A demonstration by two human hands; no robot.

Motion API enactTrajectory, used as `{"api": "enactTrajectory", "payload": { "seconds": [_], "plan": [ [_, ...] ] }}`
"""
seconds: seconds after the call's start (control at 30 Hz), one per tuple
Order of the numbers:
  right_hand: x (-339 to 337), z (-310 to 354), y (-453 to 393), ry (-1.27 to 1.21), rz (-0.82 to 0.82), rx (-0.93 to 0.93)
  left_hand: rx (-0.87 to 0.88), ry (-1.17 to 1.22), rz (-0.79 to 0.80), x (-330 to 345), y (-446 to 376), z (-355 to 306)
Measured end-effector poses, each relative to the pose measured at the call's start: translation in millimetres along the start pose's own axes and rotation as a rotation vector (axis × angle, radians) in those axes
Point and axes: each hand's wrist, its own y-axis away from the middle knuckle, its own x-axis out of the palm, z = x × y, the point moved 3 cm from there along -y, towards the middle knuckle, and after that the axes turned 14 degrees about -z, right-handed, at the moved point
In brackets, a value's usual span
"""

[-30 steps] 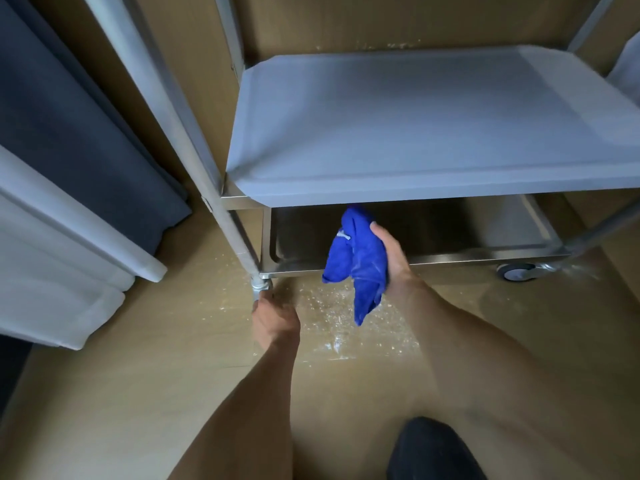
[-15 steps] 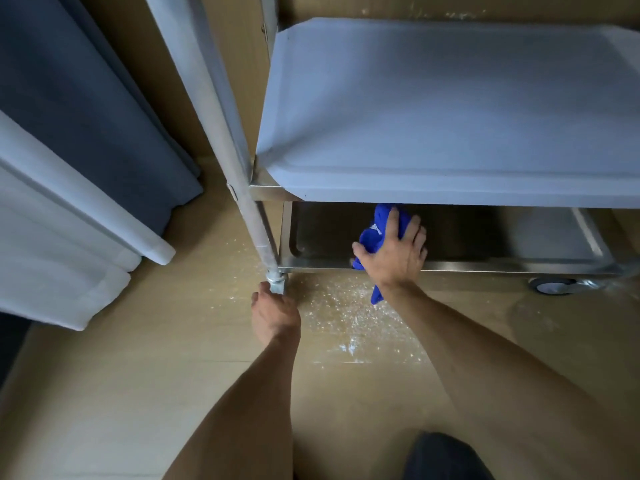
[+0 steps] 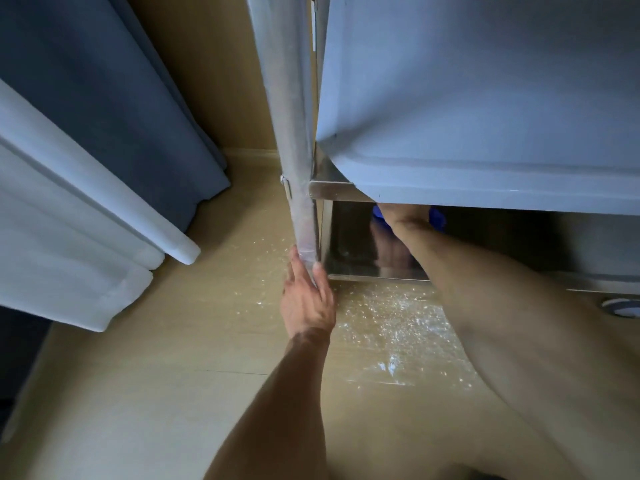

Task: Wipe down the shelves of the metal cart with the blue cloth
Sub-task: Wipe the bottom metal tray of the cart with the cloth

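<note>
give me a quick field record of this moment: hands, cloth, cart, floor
left hand: holds the foot of the cart's front post
right hand: reached under the middle shelf, mostly hidden; grip cannot be told
blue cloth: only small bits show either side of the right wrist, over the bottom shelf
floor: pale specks scattered in front of the cart
caster wheel: at the right edge
curtains: hang at left

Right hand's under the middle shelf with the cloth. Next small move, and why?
Probably sweep the blue cloth rightward along the bottom shelf. The right hand sits near that shelf's left end, mostly hidden under the middle shelf, while the left hand holds the cart leg, steadying it.
</note>
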Motion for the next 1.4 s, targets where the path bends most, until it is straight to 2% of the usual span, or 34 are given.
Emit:
{"api": "enactTrajectory", "payload": {
  "seconds": [0.07,0.13,0.17,0.27,0.37,0.47,0.57,0.63,0.8,0.9,1.03,1.2,1.3,1.4],
  "plan": [
    [12.4,24.2,7.4,-0.057,-0.1,-0.039,-0.024,-0.008,-0.012,2.2,-4.5,3.9],
    [23.2,38.8,15.9,0.162,-0.157,-0.21,-0.025,-0.051,-0.028,1.5,-5.5,3.5],
    [24.6,38.8,22.9,0.173,-0.192,-0.268,-0.02,-0.078,-0.03,0.7,-4.5,2.7],
    [16.6,37.1,64.6,-0.04,-0.279,-0.399,-0.027,-0.117,0.002,-3.8,-3.8,-0.9],
    [18.8,29.3,123.1,-0.125,-0.256,-0.54,-0.056,-0.18,0.086,-17.3,-7.1,-8.1],
    [1.9,16.5,162.6,-0.119,-0.175,-0.496,-0.113,-0.271,0.192,-42.6,-2.9,-14.9],
    [-21.3,-17.2,179.7,-0.04,-0.118,-0.482,-0.343,-0.285,0.181,-66.8,7.0,-17.6],
    [-34.6,-46.7,190.0,-0.085,-0.139,-0.422,-0.409,-0.263,0.188,-77.8,21.4,-23.4],
    [-71.0,-83.2,184.0,-0.242,-0.359,-0.073,-0.334,-0.152,0.205,-87.8,54.1,-48.8],
    [-86.9,-93.2,166.6,-0.216,-0.452,0.012,-0.261,-0.125,0.164,-83.1,55.2,-53.8],
    [-82.9,-71.0,152.9,-0.063,-0.341,-0.111,-0.22,-0.061,0.046,-74.2,37.2,-55.1],
    [-19.3,9.6,158.2,-0.059,-0.071,-0.431,-0.22,0.048,-0.037,-50.5,30.1,-44.9],
    [1.5,13.4,159.9,-0.077,-0.128,-0.467,-0.218,0.014,-0.037,-36.7,39.7,-33.3],
    [-1.6,-11.1,151.2,-0.098,-0.23,-0.495,-0.242,-0.038,-0.01,-23.1,53.3,-29.4]
  ]
}}
